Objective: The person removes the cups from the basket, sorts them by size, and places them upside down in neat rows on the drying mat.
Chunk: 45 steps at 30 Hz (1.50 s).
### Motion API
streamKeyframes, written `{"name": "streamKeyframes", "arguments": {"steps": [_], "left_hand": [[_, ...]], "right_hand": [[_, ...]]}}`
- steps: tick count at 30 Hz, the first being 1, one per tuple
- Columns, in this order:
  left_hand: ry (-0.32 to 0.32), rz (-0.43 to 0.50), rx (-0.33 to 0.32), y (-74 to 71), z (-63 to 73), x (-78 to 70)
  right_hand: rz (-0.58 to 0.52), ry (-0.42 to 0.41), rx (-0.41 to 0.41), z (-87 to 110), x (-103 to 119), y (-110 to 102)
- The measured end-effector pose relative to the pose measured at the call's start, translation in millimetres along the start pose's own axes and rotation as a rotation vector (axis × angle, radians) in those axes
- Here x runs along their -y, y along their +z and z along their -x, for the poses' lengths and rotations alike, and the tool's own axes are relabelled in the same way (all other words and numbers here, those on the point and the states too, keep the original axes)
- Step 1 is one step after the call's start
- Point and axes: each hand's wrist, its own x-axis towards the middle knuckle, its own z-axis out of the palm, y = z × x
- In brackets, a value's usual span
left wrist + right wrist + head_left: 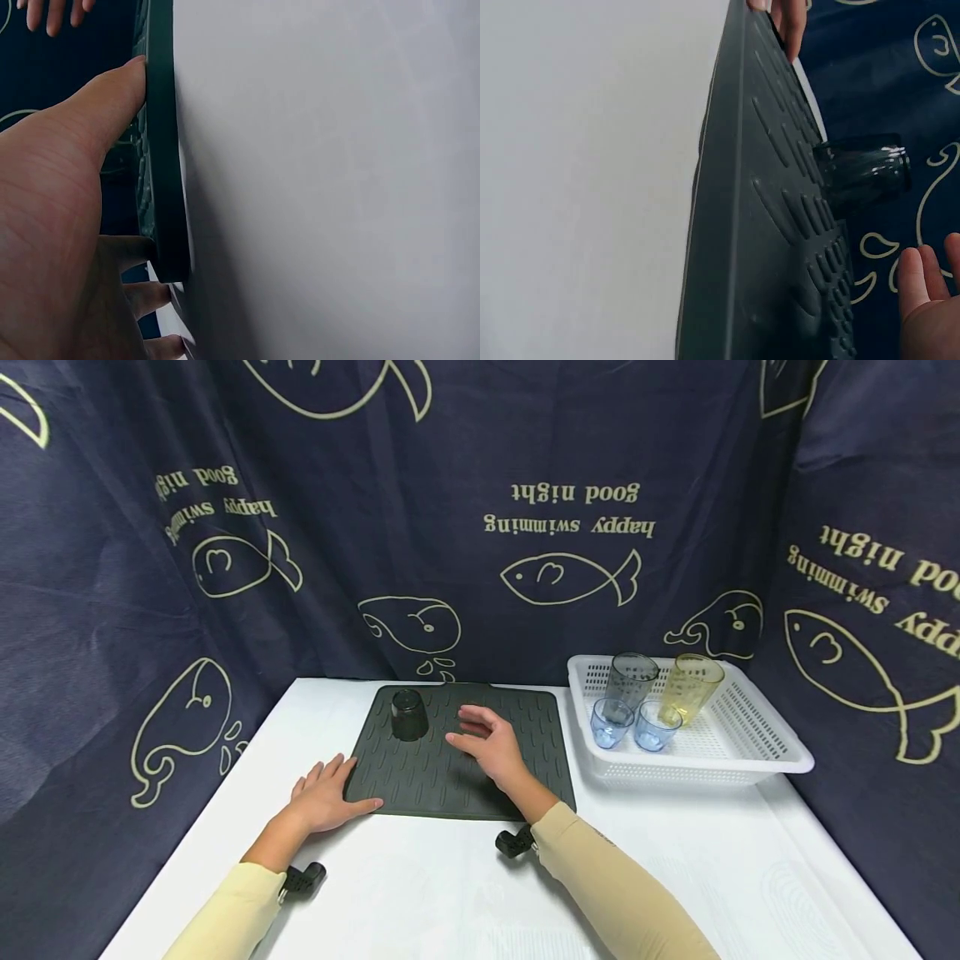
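Note:
A dark drying mat [465, 785] with raised ridges lies on the white table. On its back left part stands a dark tinted glass [409, 717], which also shows in the right wrist view as a dark glass [862, 169]. My left hand [324, 797] rests at the mat's front left corner with fingers spread. In the left wrist view its thumb [112, 101] reaches the mat's edge [166, 150]. Over the middle of the mat, to the right of the glass, my right hand [489, 747] hovers with loosely bent fingers and holds nothing.
A white perforated basket [750, 764] stands right of the mat. In its left part are a grey tumbler [632, 681], a yellow tumbler [693, 685] and two small blue glasses [611, 724]. A dark blue printed curtain [420, 527] hangs around the table's back and sides.

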Motion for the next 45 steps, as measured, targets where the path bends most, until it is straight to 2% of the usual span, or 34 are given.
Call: {"name": "streamKeyframes", "arguments": {"steps": [11,24,33,45], "left_hand": [[0.001,-0.007,-0.002,1.5,-1.1,-0.4],[-0.001,0.0,-0.004,4.6,-3.9,3.3],[0.001,-0.005,-0.009,4.1,-3.9,3.0],[0.002,-0.001,-0.016,5.7,-4.7,4.4]], "right_hand": [[-0.058,-0.074,0.045,28.2,18.0,-31.4],[-0.094,-0.152,0.085,54.7,38.8,-81.0],[-0.019,-0.175,0.041,65.7,48.8,-116.9],[-0.017,-0.223,-0.014,71.9,53.5,-154.0]]}}
